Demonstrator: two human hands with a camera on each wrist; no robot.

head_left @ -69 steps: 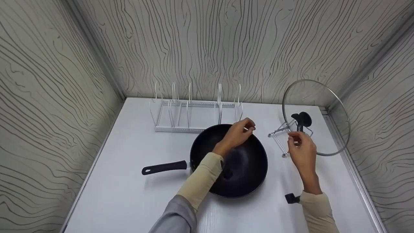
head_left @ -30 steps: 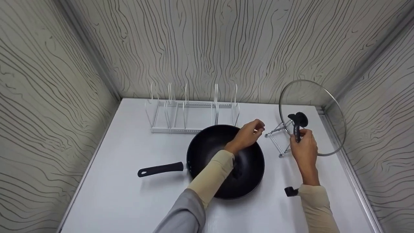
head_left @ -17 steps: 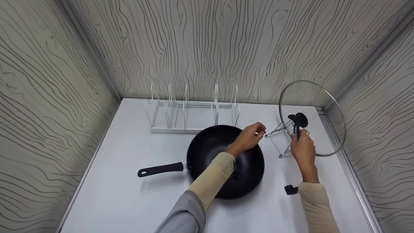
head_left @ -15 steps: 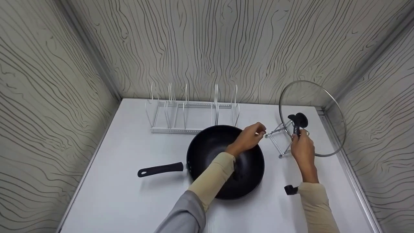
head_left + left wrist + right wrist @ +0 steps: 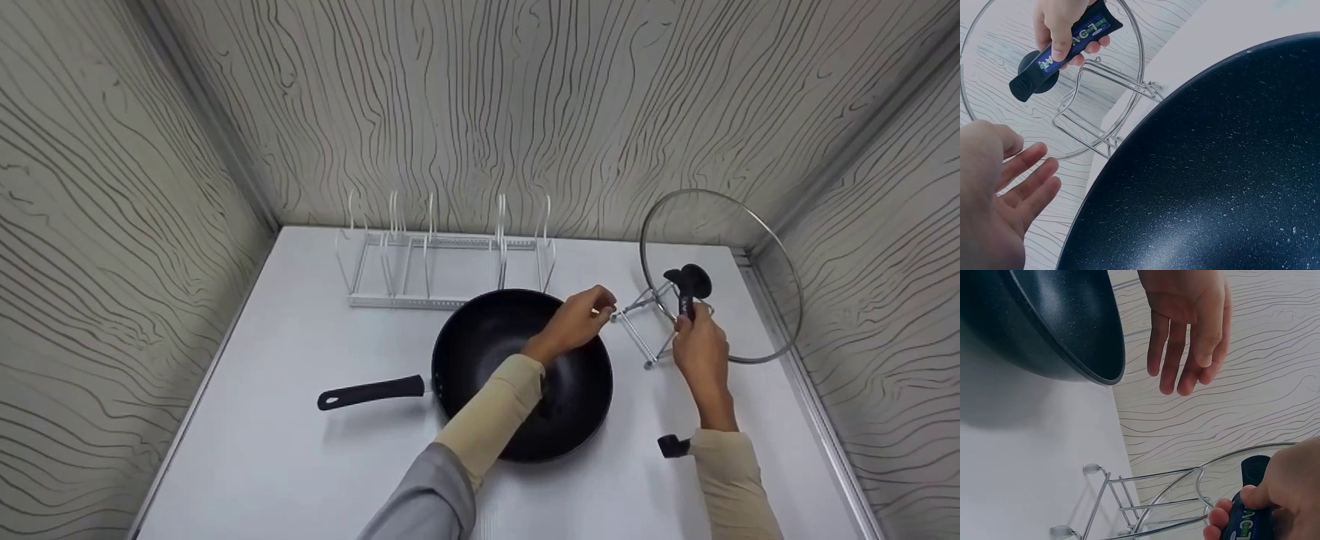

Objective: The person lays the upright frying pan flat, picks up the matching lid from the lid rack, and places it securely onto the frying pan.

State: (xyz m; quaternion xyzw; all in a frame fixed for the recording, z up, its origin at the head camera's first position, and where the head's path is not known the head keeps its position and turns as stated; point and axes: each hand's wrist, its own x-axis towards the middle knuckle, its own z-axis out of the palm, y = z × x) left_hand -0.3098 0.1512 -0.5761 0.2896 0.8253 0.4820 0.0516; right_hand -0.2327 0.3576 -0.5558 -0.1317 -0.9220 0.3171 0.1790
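A round glass lid (image 5: 798, 300) with a metal rim leans upright in a wire stand (image 5: 636, 334) at the right. My right hand (image 5: 702, 349) grips the lid's black handle (image 5: 685, 291); in the left wrist view the thumb lies over the handle's printed label (image 5: 1090, 29) and the fingers curl beneath. Above the far right part of a black wok (image 5: 517, 330), my left hand (image 5: 576, 321) hovers with loosely bent fingers. Nothing is in that hand, as the right wrist view of its hanging fingers (image 5: 1169, 363) shows.
A white wire rack (image 5: 409, 302) with several upright hoops stands behind the wok, near the back wall. The wok's handle (image 5: 371, 392) points left over the white table (image 5: 247, 450). Patterned walls (image 5: 465, 112) enclose the back and both sides.
My right hand has moved onto the lid's handle and taken hold of it. Most recently the lid has shifted slightly left in the stand. My left hand has drifted a little right, over the wok.
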